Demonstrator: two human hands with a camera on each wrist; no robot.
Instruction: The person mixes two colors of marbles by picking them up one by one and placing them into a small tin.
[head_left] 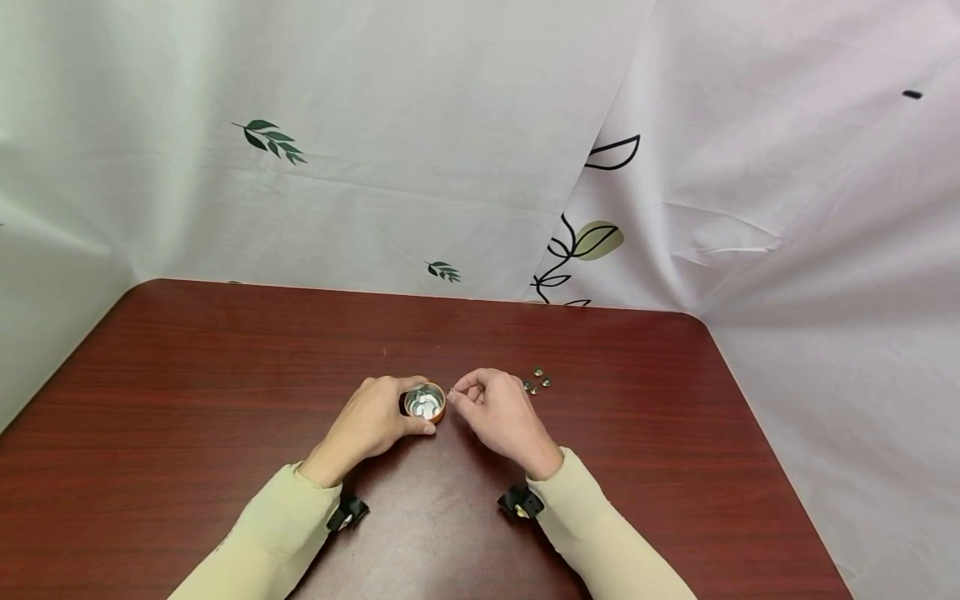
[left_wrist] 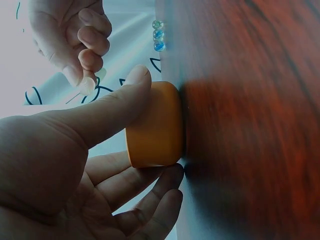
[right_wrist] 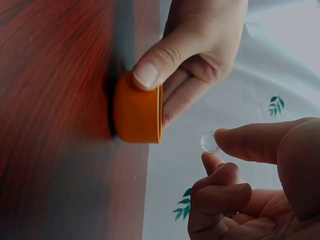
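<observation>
On the table stands a small round orange tin (head_left: 442,412), its bright silvery inside facing up, with shiny pieces (head_left: 426,407) at its bottom. My left hand (head_left: 373,417) grips the tin's wall, thumb on the near side and fingers around the far side. Just right of the rim, my right hand (head_left: 504,412) pinches a small clear round disc (right_wrist: 209,142) between thumb and index finger. The other right fingers are curled in toward the palm. In the left wrist view the orange wall (left_wrist: 157,125) sits upright on the tabletop.
Several small glass marbles (head_left: 537,372), greenish and blue, lie on the table behind and right of my right hand. The dark red wooden table (head_left: 225,375) ends at a white patterned cloth (head_left: 412,167) hung behind and at the sides.
</observation>
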